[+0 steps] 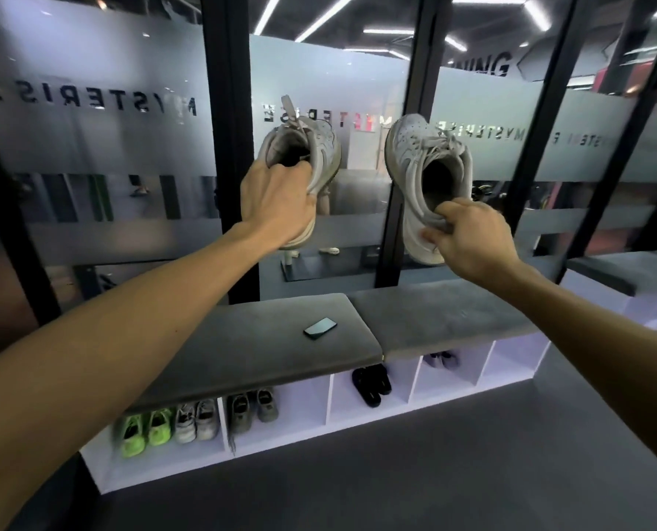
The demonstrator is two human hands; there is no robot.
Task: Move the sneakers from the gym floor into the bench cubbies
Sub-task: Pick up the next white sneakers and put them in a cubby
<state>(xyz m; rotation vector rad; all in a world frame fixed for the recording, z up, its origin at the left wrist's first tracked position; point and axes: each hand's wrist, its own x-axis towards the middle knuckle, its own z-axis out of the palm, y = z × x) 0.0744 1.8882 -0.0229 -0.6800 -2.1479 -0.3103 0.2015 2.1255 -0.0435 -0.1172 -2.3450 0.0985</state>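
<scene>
Behind everything stands a frosted glass wall (127,109) with black frames and mirrored lettering. Below it runs a long bench with a grey padded tabletop (273,350) and a row of white cubbies (308,412) underneath, set on a dark grey gym floor (434,473). Two bare arms reach forward and up, each holding one pale grey sneaker in the air in front of the glass, well above the bench. The left hand (277,201) grips the left sneaker (311,147) at its heel, fingers curled into the opening, toe pointing up. The right hand (468,239) pinches the heel collar of the right sneaker (422,174), fingers clamped on the rim, toe also raised and laces showing. Several cubbies hold shoes: neon green sneakers (143,431) beside a grey-white pair (196,421) in the leftmost, a grey pair (252,410) in the next, black sandals (371,383) further right, then a partly hidden dark pair (440,360). A black phone (320,327) lies flat on the tabletop.
</scene>
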